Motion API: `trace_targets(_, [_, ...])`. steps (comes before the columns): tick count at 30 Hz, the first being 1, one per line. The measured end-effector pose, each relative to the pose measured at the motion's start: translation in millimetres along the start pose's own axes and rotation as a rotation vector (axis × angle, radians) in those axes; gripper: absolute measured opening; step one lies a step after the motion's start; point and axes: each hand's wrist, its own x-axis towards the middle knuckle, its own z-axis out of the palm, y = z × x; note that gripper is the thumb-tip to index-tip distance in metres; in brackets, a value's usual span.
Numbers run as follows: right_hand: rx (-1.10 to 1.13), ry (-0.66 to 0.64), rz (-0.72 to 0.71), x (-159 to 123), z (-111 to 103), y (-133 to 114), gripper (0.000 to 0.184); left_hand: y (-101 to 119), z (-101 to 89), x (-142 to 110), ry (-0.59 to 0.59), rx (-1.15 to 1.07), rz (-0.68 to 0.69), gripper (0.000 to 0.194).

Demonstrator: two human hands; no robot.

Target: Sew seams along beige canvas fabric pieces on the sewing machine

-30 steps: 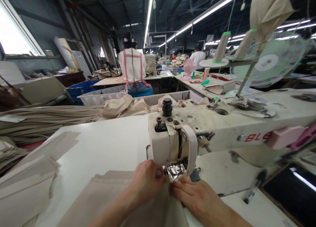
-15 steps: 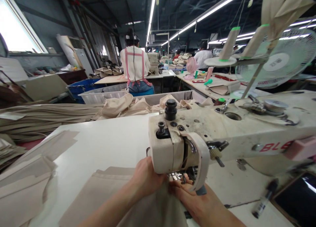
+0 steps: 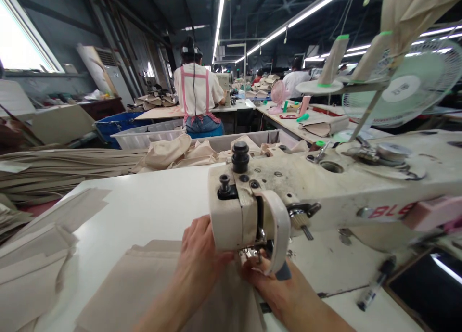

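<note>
A piece of beige fabric [image 3: 234, 305] lies under the head of an industrial sewing machine [image 3: 231, 214]. Just left of the machine head is my left hand [image 3: 200, 250], its fingers bent and closed on the fabric, with the thumb side reaching toward the presser foot [image 3: 250, 253]. My right hand [image 3: 276, 286] pinches the fabric's right side close to the foot. Its fingertips are partly hidden behind the white curved guard [image 3: 279, 236]. The needle itself cannot be made out. Another folded beige panel [image 3: 133, 274] rests on the white table to the left.
More beige panels [image 3: 32, 274] lie at the table's left edge, beside stacked fabric strips [image 3: 90, 166]. A bin [image 3: 277, 137] of beige pieces stands behind. A marker [image 3: 375, 284] and a dark-screened tablet [image 3: 429, 288] lie right. A co-worker [image 3: 197, 89] sits ahead, back turned.
My left hand has risen slightly and shifted left, showing more of its back and fingers. My right hand stays by the presser foot. The whole view has shifted a little.
</note>
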Motion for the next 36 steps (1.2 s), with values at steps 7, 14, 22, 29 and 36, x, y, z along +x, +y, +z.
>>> trace_targets(7, [0.751,-0.052,0.65,-24,3,-27,0.027,6,12.1,-64,-0.179,-0.325,-0.174,0.053])
trace_targets(14, [1.292,0.24,1.078,-26,16,-49,0.059,18,-0.2,-53,-0.254,-0.354,-0.287,0.055])
trace_targets(22, [1.307,0.253,1.154,-15,4,-59,0.073,16,2.4,-56,-0.231,-0.356,-0.268,0.055])
trace_targets(29, [1.23,0.21,1.085,-19,13,-53,0.065,10,2.7,-57,-0.224,-0.411,-0.254,0.052])
trace_targets(36, [0.541,0.153,0.679,-30,15,-49,0.034,-6,0.3,-57,-0.254,-0.491,-0.112,0.014])
